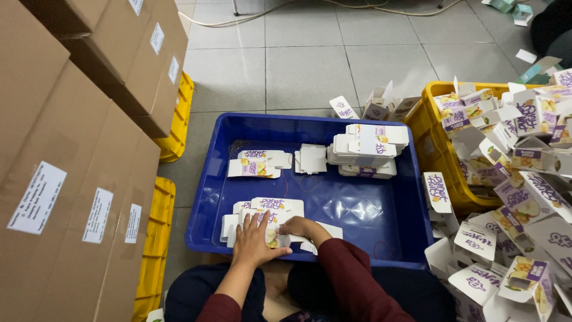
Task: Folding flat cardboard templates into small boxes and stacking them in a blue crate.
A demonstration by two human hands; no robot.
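Seen from above, a seated person in dark red sleeves reaches into a blue plastic tub (pixel 310 128) on a grey tiled floor. The left hand (pixel 253 238) lies flat with fingers spread, pressing on a small pile of flattened printed cartons (pixel 271 210) at the tub's near edge. The right hand (pixel 296 226), fingers curled, touches the same pile from the right; whether it grips a carton cannot be told. More flat stacks (pixel 366 152) sit at the tub's far side. Brown cardboard boxes (pixel 71 155) stand left; a yellow crate (pixel 438 149) heaped with opened cartons stands right.
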